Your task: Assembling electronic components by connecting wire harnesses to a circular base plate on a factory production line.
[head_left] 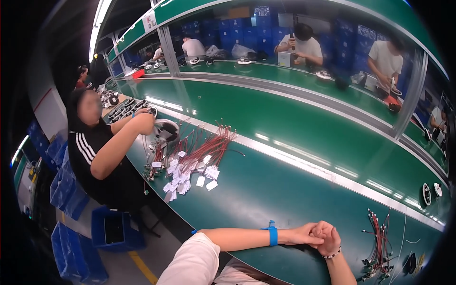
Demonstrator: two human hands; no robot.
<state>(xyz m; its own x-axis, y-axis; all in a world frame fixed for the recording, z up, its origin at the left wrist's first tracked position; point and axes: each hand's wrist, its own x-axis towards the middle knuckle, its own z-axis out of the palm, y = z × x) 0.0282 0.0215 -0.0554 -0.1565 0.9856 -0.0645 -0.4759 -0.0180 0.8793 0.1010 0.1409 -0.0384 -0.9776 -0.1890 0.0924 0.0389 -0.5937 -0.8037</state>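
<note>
My left hand (305,234) reaches across from the lower left, a blue strap (272,235) around its wrist. It meets my right hand (327,239), which wears a beaded bracelet (332,253). The two hands touch over the near part of the green table (256,190), their fingers curled in against each other. No object shows in or between them. Nearest to my right hand, a bunch of thin red cables with small green boards (378,247) lies at the lower right.
A large bundle of red cables (209,149) with white tags (178,178) lies on the left. Beyond it, a co-worker (102,147) in black handles a round white-and-black part (166,130). Blue bins (116,228) stand on the floor. Round parts (426,194) sit far right.
</note>
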